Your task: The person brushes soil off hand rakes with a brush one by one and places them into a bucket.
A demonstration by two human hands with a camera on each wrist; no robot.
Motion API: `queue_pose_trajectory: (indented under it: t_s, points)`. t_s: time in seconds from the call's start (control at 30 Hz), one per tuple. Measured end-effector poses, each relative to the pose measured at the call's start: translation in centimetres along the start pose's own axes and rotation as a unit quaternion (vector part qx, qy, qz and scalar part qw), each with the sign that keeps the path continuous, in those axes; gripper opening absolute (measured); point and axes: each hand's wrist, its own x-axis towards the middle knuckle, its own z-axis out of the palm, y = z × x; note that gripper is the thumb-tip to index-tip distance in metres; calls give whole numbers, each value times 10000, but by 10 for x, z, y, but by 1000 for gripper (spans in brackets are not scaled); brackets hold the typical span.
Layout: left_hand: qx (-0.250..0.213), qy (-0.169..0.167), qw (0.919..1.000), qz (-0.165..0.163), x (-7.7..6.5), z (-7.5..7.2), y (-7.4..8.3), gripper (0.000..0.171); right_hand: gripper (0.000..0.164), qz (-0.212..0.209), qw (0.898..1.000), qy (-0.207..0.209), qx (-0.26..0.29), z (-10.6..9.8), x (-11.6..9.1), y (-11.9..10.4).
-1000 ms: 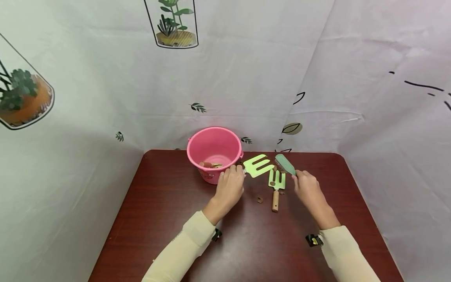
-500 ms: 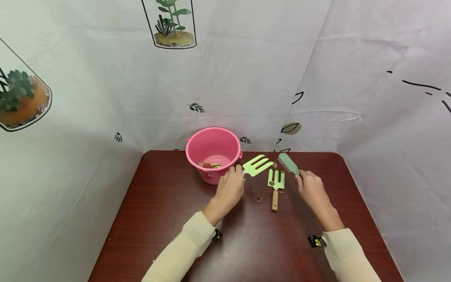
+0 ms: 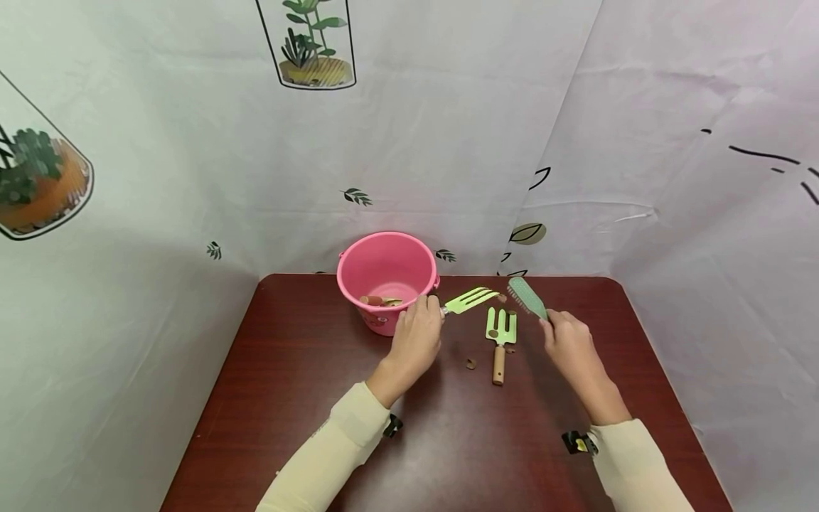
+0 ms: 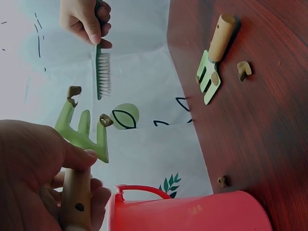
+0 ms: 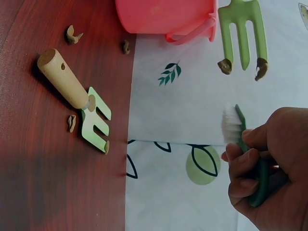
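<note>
Left to right, head view: pink bucket (image 3: 387, 261) at centre, wooden-handled tool (image 3: 372, 300) inside. Left hand (image 3: 416, 336) just right of it, fingers clamped round the handle of a raised green fork (image 3: 453, 306); left-wrist view shows brown clumps (image 4: 73, 91) on its two outer tines. Second fork (image 3: 499, 363) lies right of centre, brown bits (image 3: 470, 363) beside it. Green brush (image 3: 526, 293) right of that, bristles apart from the tines; right hand (image 3: 569, 340) grips it, fingers curled. Step in hand, judged: brushing the raised fork. Next move probably calls for steadying it and bringing bristles onto the clumped tips.
</note>
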Motion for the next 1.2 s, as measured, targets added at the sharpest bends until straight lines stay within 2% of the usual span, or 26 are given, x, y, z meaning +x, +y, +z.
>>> queue_pose_trajectory:
  t_s: [0.33, 0.67, 0.9, 1.2]
  points:
    - [116, 259, 9996, 23, 1, 0, -1, 14, 25, -17, 10000, 86, -13, -9, 1, -7]
    - [165, -206, 9996, -44, 1, -4, 1, 9, 25, -172, 9996, 228, 0, -13, 1, -10]
    - [247, -293, 9993, -52, 0, -5, 2, 9, 22, -423, 9982, 421, 107, -15, 3, -18]
    - [465, -421, 9980, -5, 0, -5, 4, 22, 21, -537, 9984, 42, 155, -14, 4, -36]
